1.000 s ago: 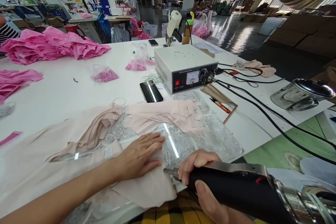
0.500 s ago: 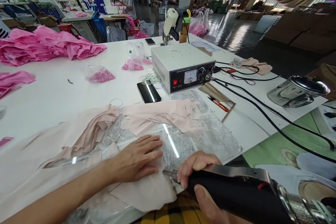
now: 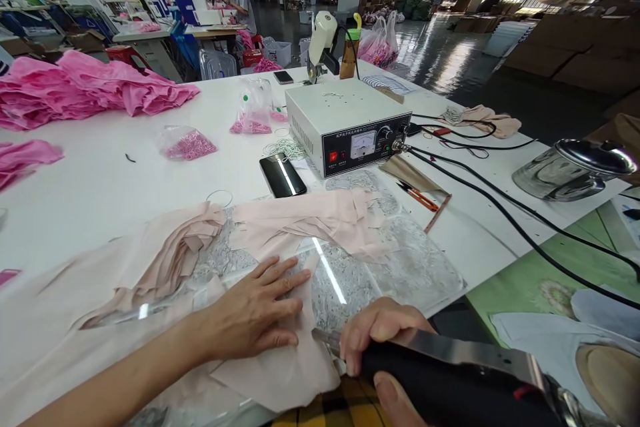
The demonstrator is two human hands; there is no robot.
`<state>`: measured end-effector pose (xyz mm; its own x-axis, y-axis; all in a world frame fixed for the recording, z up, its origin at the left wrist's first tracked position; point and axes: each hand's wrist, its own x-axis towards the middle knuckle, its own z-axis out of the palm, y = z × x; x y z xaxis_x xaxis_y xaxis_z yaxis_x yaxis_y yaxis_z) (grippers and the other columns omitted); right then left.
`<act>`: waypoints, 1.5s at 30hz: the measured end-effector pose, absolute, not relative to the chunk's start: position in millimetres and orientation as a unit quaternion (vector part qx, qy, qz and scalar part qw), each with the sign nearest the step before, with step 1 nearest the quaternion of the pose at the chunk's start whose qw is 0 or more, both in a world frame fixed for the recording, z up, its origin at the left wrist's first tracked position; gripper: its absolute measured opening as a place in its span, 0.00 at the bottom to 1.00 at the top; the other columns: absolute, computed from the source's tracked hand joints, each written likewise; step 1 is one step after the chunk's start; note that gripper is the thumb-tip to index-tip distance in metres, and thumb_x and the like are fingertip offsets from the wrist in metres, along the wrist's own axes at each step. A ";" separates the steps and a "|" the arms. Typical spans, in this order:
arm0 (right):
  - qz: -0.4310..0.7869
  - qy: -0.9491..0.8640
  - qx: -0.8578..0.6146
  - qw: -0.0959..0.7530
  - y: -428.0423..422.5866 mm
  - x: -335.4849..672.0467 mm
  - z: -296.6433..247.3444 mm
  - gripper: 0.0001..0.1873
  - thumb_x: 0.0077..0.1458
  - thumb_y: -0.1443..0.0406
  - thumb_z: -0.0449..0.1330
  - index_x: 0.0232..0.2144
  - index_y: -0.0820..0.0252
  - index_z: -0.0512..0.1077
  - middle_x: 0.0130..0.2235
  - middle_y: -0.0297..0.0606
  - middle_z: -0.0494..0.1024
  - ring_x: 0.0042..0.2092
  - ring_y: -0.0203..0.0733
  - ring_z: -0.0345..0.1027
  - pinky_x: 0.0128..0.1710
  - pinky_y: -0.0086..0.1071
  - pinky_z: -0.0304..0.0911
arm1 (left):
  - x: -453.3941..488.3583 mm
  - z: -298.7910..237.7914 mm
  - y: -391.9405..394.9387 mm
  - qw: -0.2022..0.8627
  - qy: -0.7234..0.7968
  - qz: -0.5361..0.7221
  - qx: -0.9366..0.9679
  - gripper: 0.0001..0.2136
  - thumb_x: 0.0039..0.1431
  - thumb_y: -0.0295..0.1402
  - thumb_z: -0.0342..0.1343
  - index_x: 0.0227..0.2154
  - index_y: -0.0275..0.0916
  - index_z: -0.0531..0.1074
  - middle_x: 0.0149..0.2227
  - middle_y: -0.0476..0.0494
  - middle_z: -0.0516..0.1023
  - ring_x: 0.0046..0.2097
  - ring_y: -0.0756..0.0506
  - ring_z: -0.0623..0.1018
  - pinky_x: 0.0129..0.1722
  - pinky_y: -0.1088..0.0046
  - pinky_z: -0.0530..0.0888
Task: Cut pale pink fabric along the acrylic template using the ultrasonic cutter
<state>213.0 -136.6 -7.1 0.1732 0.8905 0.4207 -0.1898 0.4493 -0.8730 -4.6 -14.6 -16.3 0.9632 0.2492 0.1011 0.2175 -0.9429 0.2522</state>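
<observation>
My left hand (image 3: 265, 310) lies flat on a pale pink fabric piece (image 3: 280, 380), its fingers spread over the cloth near its right edge. In my right hand (image 3: 383, 333) is a black handheld ultrasonic cutter (image 3: 450, 373), with fingers wrapped round its body. Its metal tip (image 3: 325, 337) meets the fabric's right edge, close to my left thumb. Under the cloth lies a glossy clear sheet over a grey speckled surface (image 3: 410, 267). Stacked pale pink strips (image 3: 305, 217) and a folded pale pink bundle (image 3: 175, 247) lie beyond my left hand.
A white control box (image 3: 350, 127) with black cables (image 3: 500, 207) stands ahead. Around it are a phone (image 3: 283, 175), orange thread snips (image 3: 417, 195), bagged pink bits (image 3: 187, 143) and a steel mug (image 3: 575, 170). Bright pink fabric (image 3: 90, 90) is heaped left. A person (image 3: 243, 0) sits at a sewing machine beyond.
My left hand has shifted slightly left, with its fingers spread wider. The cutter and my right hand have moved a little down and to the right.
</observation>
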 end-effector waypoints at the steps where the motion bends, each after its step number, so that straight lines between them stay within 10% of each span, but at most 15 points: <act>1: 0.394 -0.505 -0.348 0.685 -136.6 212.0 -6.9 0.07 0.65 0.60 0.57 0.45 0.48 0.67 0.32 0.36 0.74 0.26 0.39 0.70 0.26 0.37 0.70 | -4.9 -18.9 -14.7 0.120 0.122 0.075 0.982 0.11 0.68 0.43 0.58 0.39 0.40 0.73 0.66 0.39 0.67 0.70 0.33 0.60 0.68 0.48 0.60; 14: 0.384 -0.459 -0.361 0.715 -136.7 202.1 -5.1 0.08 0.62 0.56 0.61 0.41 0.47 0.69 0.28 0.33 0.72 0.24 0.39 0.68 0.23 0.36 0.68 | 2.2 -14.4 -14.3 0.086 0.059 0.112 0.988 0.10 0.71 0.24 0.49 0.32 0.36 0.70 0.62 0.32 0.72 0.67 0.38 0.66 0.65 0.56 0.69; 45: 0.420 -0.576 -0.223 0.665 -119.5 232.2 -23.1 0.11 0.67 0.60 0.53 0.49 0.46 0.70 0.32 0.34 0.77 0.20 0.36 0.71 0.21 0.33 0.73 | -2.4 -12.6 -20.9 0.149 0.094 0.013 0.984 0.14 0.67 0.45 0.58 0.52 0.47 0.71 0.70 0.31 0.56 0.69 0.26 0.59 0.65 0.42 0.61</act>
<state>232.2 -119.5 -23.1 -0.0159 0.8158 0.5782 -0.3025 0.5472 -0.7804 -2.4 -20.9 -12.6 0.9819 0.1891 -0.0014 0.1811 -0.9382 0.2949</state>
